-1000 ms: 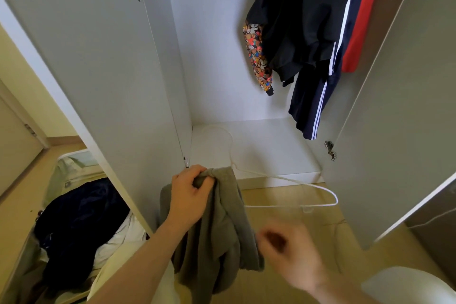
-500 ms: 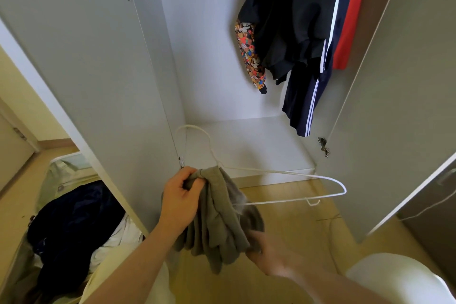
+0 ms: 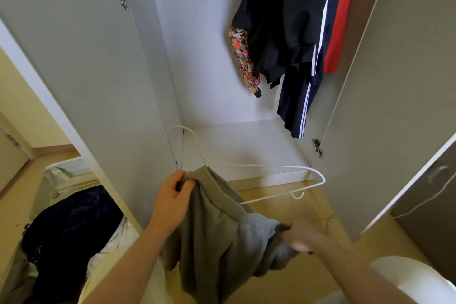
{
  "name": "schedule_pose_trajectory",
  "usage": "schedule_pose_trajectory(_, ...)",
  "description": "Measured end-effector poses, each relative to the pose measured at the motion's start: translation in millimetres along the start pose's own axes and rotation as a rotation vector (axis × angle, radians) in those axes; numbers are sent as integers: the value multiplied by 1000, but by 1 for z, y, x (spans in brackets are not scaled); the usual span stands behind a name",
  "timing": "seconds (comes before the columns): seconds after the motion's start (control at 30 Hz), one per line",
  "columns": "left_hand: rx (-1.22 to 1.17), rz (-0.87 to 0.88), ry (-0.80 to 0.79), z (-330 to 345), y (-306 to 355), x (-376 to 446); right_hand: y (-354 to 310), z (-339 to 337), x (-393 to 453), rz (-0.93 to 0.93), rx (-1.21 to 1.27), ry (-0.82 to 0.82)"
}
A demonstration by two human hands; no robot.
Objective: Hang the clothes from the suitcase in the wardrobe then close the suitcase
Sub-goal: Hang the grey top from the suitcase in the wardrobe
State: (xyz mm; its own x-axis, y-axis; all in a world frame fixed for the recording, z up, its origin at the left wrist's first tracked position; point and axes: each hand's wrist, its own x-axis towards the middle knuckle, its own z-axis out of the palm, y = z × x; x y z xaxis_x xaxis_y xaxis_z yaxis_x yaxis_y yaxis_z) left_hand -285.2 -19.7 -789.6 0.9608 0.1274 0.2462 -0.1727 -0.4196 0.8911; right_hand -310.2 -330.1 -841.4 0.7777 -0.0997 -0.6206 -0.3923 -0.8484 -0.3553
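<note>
Olive-grey fabric fills your grip: the garment (image 3: 212, 234) hangs in front of the open wardrobe (image 3: 209, 57), stretched between both hands. Your left hand (image 3: 172, 200) has its fingers curled round one bunched end together with the white wire hanger (image 3: 271, 168). Your right hand (image 3: 298, 236), blurred, pinches the other end lower down. Down at your left, the suitcase (image 3: 49, 195) lies open with dark clothes (image 3: 71, 224) inside.

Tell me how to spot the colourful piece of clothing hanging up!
Look inside the open white wardrobe, at the clothes hanging on its right side. The bright orange patterned fabric sleeve dangles at their left edge, beside a black top. Its neighbours have no busy pattern.
</note>
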Motion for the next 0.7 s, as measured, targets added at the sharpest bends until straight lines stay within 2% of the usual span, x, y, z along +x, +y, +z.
schedule_pose_trajectory(0.1,-7,-66,-87,-6,-11,1,9,-23,-7,10,149,136)
schedule_pose_trajectory(0.23,-16,-114,-114,-9,-10,-1,18,-55,-20,-64,267,508)
schedule_pose_trajectory(0.33,111,-74,-106,-8,-12,-2,15,-67,-28,-133,440,700)
schedule_pose_trajectory(0.5,233,-61,-146,-4,-20,-4,6,-69,-35,-302,704,842)
schedule_pose_trajectory(0.6,293,-57,-186,3,-23,-5,-2,-64,-41,-490,721,852)
schedule_pose_trajectory(0.7,299,-77,-196,8,-23,-3,-12,-58,-46,-601,757,861)
